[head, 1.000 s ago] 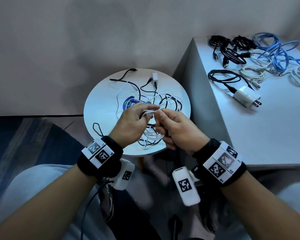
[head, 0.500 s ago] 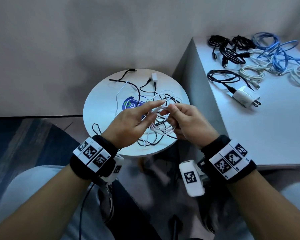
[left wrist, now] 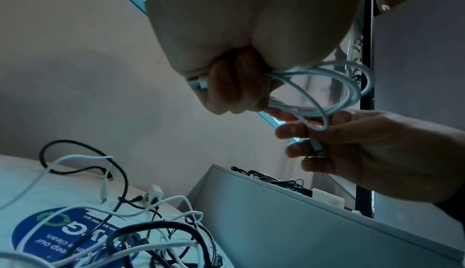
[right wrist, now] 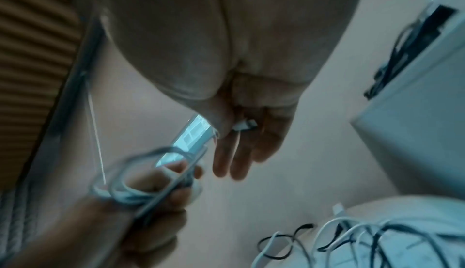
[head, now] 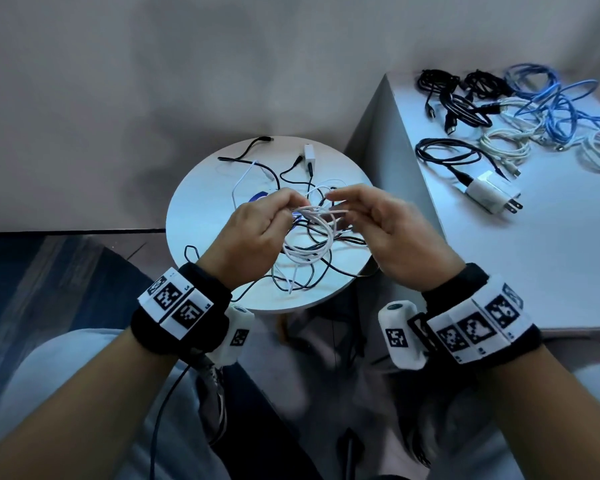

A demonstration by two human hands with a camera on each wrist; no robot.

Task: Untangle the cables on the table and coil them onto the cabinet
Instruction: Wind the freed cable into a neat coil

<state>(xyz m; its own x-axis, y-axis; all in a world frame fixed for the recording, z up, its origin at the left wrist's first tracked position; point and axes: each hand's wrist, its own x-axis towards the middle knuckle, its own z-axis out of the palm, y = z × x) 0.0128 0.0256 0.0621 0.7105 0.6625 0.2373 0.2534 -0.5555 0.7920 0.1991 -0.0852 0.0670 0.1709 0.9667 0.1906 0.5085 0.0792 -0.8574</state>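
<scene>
The white cable [head: 309, 233] hangs in several loops above the round tabletop [head: 201, 202], gathered in the left hand [head: 253, 233], whose fingers [left wrist: 226, 85] curl tight round the bundle. The right hand [head: 392, 233] has its fingers [right wrist: 234, 159] nearly straight, with the cable's plug end [right wrist: 245, 126] pinned under the thumb. Below lies a tangle of black and white cables [head: 312, 271] over a blue round sticker [left wrist: 62, 234] reading partly "keep our". Coiled cables [head: 520, 109] and a white charger [head: 489, 195] sit on the cabinet [head: 534, 258].
</scene>
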